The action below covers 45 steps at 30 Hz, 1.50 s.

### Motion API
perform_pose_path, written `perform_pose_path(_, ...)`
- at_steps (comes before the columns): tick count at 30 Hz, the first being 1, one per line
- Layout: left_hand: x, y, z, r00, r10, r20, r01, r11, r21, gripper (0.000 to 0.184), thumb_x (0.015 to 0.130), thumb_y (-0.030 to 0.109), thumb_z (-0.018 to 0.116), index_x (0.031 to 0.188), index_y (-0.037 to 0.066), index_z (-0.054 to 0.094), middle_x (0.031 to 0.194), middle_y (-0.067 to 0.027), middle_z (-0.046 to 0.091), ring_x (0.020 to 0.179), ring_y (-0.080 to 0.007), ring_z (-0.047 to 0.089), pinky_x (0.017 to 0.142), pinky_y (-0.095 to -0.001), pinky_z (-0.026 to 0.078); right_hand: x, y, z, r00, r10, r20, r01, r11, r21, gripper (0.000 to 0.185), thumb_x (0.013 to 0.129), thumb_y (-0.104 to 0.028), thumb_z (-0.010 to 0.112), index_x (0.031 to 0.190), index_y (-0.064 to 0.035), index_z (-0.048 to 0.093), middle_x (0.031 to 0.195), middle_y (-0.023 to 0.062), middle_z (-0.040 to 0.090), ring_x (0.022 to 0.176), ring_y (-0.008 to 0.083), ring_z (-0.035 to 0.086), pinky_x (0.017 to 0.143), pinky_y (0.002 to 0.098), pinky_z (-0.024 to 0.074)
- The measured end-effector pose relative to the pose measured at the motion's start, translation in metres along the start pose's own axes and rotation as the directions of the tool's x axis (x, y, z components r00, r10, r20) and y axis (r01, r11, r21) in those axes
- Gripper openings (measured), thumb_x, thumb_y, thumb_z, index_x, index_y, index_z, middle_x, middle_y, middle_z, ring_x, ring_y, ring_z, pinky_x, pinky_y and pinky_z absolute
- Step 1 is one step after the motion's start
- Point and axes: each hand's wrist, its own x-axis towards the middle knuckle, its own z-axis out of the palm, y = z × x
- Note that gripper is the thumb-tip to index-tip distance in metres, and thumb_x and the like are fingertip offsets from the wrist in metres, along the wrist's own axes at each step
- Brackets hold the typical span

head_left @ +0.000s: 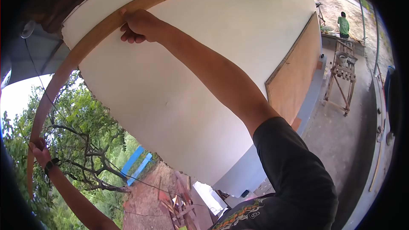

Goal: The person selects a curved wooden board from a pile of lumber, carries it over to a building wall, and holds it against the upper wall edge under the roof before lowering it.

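A long wooden strip (68, 66) runs across the white wall panel (170, 89) near its top and on past the panel's left edge; it looks curved in the wide lens. My right hand (138, 26) is closed at the strip's lower edge, thumb pressed on the wood and fingers curled below it. Further down the strip, at the far left, my left hand (40, 151) grips it near its lower end, with a dark watch (51, 166) on the wrist. The strip's upper end lies against the panel at the top.
A plywood sheet (294, 70) leans against the wall on the right. Beyond it stand a wooden trestle (343, 74) with buckets and a person in green (343, 25). Trees (85, 132), blue boards (138, 166) and scrap wood (183, 208) are at lower left.
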Motion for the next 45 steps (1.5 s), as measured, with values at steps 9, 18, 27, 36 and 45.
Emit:
perform_pose_path(9, -0.029, 0.003, 0.044, 0.989, 0.002, -0.146, -0.009, 0.999, -0.047, 0.019, 0.101, 0.021, 0.052, 0.112, 0.006, 0.057, 0.098, -0.0099, 0.064, 0.086, -0.0217, 0.061, 0.082, -0.0394, 0.056, 0.004, -0.001, -0.007, 1.000, -0.023, 0.013, 0.024, 1.000, -0.012, 0.054, 0.103, -0.047, 0.036, 0.090, -0.0002, 0.058, 0.065, 0.0081, 0.061, 0.049, 0.0120, 0.050, 0.045, 0.0262, 0.0407)
perform_pose_path(18, -0.061, 0.008, 0.073, 0.995, 0.095, 0.023, -0.096, 0.992, 0.079, 0.025, 0.104, 0.027, 0.046, 0.109, 0.005, 0.056, 0.095, -0.0067, 0.062, 0.083, -0.0155, 0.059, 0.083, -0.0365, 0.056, 0.015, 0.003, -0.001, 0.999, -0.045, 0.006, 0.045, 0.995, -0.092, 0.054, 0.103, -0.049, 0.034, 0.088, -0.0028, 0.058, 0.065, 0.0021, 0.053, 0.049, 0.0091, 0.045, 0.043, 0.0235, 0.0382)
perform_pose_path(27, -0.115, -0.003, 0.144, 0.996, 0.077, 0.054, -0.072, 0.994, -0.082, 0.027, 0.098, 0.019, 0.058, 0.115, -0.002, 0.056, 0.108, -0.0131, 0.060, 0.100, -0.0233, 0.061, 0.101, -0.0414, 0.051, 0.006, 0.003, 0.001, 0.994, -0.051, -0.099, 0.040, 0.993, -0.114, 0.055, 0.097, -0.056, 0.049, 0.089, -0.0022, 0.055, 0.061, -0.0001, 0.048, 0.048, 0.0080, 0.042, 0.043, 0.0226, 0.0334)
perform_pose_path(36, -0.112, -0.017, 0.137, 0.941, 0.269, 0.204, -0.301, 0.942, 0.147, 0.048, 0.102, 0.021, 0.050, 0.131, -0.016, 0.042, 0.138, -0.0278, 0.046, 0.129, -0.0307, 0.048, 0.115, -0.0403, 0.038, 0.001, 0.035, -0.109, 0.864, -0.245, -0.440, 0.277, 0.961, 0.008, 0.041, 0.091, -0.032, 0.068, 0.107, 0.0051, 0.061, 0.087, 0.0097, 0.066, 0.075, 0.0162, 0.065, 0.069, 0.0287, 0.0596)
perform_pose_path(45, -0.055, -0.020, 0.069, 0.830, 0.373, 0.415, -0.539, 0.728, 0.424, 0.048, 0.102, 0.020, 0.053, 0.138, -0.009, 0.041, 0.130, -0.0198, 0.053, 0.112, -0.0204, 0.054, 0.102, -0.0313, 0.043, 0.018, 0.029, -0.128, 0.775, -0.322, -0.543, 0.298, 0.945, -0.135, 0.030, 0.088, -0.022, 0.072, 0.099, 0.0050, 0.063, 0.085, 0.0102, 0.068, 0.076, 0.0150, 0.068, 0.068, 0.0283, 0.0601)
